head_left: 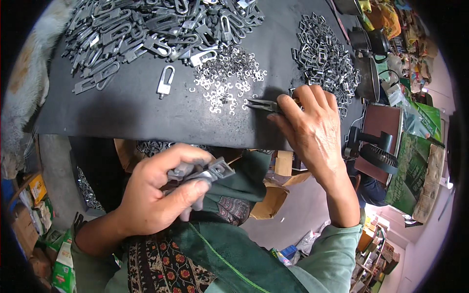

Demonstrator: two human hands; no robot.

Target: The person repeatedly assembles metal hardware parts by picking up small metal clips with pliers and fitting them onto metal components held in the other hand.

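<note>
At the far left of the black tabletop (122,112) lies a big heap of grey metal hasp pieces (146,29), slotted and looped, with one single hasp piece (165,81) lying apart just below the heap. Lower down, in front of the tabletop's near edge, the left hand (161,193) is closed around a grey metal part (207,172), thumb pressed along its underside and fingers curled over it, so that the part's square end sticks out to the right above the person's green clothing. Further right on the tabletop spreads a loose scatter of small shiny clips (227,80). Next to them, the right hand (310,127) rests on the tabletop's edge, fingers wrapped around a pair of pliers (261,104) whose narrow tips point left, touching the edge of the clips. Beyond it sits a pile of small rectangular metal buckles (325,56).
</note>
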